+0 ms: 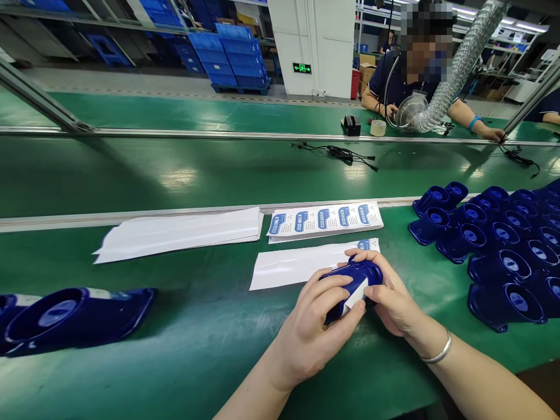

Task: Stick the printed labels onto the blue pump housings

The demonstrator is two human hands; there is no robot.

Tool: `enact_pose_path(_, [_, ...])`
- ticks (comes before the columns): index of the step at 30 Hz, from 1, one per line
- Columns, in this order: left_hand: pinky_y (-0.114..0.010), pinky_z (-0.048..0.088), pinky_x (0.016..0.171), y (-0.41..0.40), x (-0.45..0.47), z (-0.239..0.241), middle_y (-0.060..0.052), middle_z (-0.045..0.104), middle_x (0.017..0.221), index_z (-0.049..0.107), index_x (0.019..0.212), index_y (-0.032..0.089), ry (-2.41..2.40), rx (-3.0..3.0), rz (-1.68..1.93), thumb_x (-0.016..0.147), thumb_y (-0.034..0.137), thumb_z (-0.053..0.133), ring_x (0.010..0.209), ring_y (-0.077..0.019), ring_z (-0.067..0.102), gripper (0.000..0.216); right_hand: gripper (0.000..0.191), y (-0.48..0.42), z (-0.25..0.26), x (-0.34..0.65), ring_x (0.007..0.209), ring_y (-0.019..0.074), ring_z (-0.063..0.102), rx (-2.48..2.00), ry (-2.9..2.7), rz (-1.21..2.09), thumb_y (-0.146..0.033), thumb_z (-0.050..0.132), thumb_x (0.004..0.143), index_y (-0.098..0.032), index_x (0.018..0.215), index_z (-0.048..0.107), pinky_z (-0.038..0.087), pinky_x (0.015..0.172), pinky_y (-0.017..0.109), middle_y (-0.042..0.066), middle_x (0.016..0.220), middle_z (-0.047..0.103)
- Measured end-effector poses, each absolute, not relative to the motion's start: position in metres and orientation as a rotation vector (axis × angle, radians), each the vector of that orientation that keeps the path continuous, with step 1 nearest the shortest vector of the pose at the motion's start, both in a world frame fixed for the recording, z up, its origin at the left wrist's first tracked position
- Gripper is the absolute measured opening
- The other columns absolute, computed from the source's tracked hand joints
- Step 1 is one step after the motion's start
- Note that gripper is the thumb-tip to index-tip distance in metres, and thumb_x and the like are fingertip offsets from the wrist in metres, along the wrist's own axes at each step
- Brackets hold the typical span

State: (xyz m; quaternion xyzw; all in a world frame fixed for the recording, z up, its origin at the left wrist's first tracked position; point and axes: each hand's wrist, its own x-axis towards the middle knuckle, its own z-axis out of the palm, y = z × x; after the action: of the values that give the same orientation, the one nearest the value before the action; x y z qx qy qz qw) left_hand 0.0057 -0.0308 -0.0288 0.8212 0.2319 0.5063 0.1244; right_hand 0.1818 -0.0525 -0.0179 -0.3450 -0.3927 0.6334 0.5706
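Note:
Both my hands are wrapped round one blue plastic horn-shaped part [355, 277] just above the green bench [210, 338]. My left hand [317, 326] grips its near side, thumb pressing a white label against the body. My right hand [391, 297], with a silver bangle at the wrist, curls over the far end. Under them lies a label backing sheet [289, 265] with one blue label left at its right end. Beyond it sits a sheet of printed blue-and-white labels [326, 220].
Several blue horn parts [494, 245] crowd the right side of the bench. One more lies at the left edge [74, 318]. Empty white backing sheets [179, 233] lie left of centre. A black cable [341, 153] rests on the conveyor belt. Across it a person [415, 81] works.

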Motion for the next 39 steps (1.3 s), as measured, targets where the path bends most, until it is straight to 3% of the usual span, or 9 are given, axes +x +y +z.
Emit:
enact_pose_path(4, [-0.050, 0.054, 0.104, -0.031, 0.005, -0.028, -0.001, 0.068, 0.103, 0.061, 0.117, 0.028, 0.664, 2.441, 1.501, 0.083, 0.004, 0.072, 0.108, -0.0224, 0.070, 0.043, 0.050, -0.052, -0.018, 0.183, 0.131, 0.0311, 0.050, -0.753, -0.859, 1.544, -0.014, 0.056, 0.065, -0.026, 0.112, 0.062, 0.040, 0.110, 0.046, 0.003, 0.141, 0.052])
enact_pose_path(10, [-0.050, 0.054, 0.103, -0.031, 0.006, -0.027, -0.001, 0.068, 0.103, 0.060, 0.116, 0.028, 0.680, 2.452, 1.491, 0.085, 0.006, 0.071, 0.107, -0.0222, 0.070, 0.040, 0.040, -0.053, -0.017, 0.183, 0.131, 0.0307, 0.050, -0.791, -0.881, 1.529, -0.019, 0.067, 0.076, -0.028, 0.115, 0.061, 0.037, 0.112, 0.047, 0.004, 0.143, 0.051])
enact_pose_path(17, [-0.050, 0.055, 0.103, -0.031, 0.006, -0.027, -0.001, 0.066, 0.104, 0.060, 0.120, 0.029, 0.675, 2.473, 1.499, 0.084, 0.004, 0.071, 0.109, -0.0223, 0.069, 0.044, 0.040, -0.052, -0.015, 0.182, 0.129, 0.0289, 0.052, -0.823, -0.903, 1.504, -0.018, 0.068, 0.074, -0.028, 0.112, 0.061, 0.040, 0.110, 0.044, 0.003, 0.142, 0.051])
enact_pose_path(28, [-0.048, 0.050, 0.111, -0.029, 0.005, -0.023, -0.005, 0.054, 0.111, 0.062, 0.116, 0.016, 0.588, 2.588, 1.490, 0.078, -0.006, 0.073, 0.120, -0.0220, 0.059, 0.046, 0.058, -0.050, -0.013, 0.184, 0.126, 0.0270, 0.052, -0.783, -0.839, 1.558, -0.012, 0.052, 0.055, -0.026, 0.110, 0.064, 0.044, 0.105, 0.040, 0.001, 0.137, 0.055])
enact_pose_path(32, [-0.046, 0.051, 0.110, -0.029, 0.006, -0.021, -0.006, 0.057, 0.112, 0.064, 0.110, 0.015, 0.617, 2.540, 1.515, 0.080, -0.002, 0.073, 0.115, -0.0209, 0.062, 0.035, 0.054, -0.050, -0.014, 0.184, 0.127, 0.0283, 0.049, -0.809, -0.871, 1.546, -0.015, 0.056, 0.061, -0.027, 0.113, 0.063, 0.041, 0.105, 0.041, 0.002, 0.138, 0.055])
enact_pose_path(39, [-0.045, 0.060, 0.099, -0.030, 0.008, -0.018, -0.004, 0.064, 0.117, 0.068, 0.105, 0.027, 0.788, 2.397, 1.488, 0.083, 0.006, 0.072, 0.111, -0.0229, 0.067, 0.031, 0.043, -0.052, -0.014, 0.184, 0.128, 0.0269, 0.046, -0.871, -0.901, 1.524, -0.019, 0.063, 0.073, -0.028, 0.115, 0.061, 0.036, 0.106, 0.041, 0.001, 0.140, 0.055])
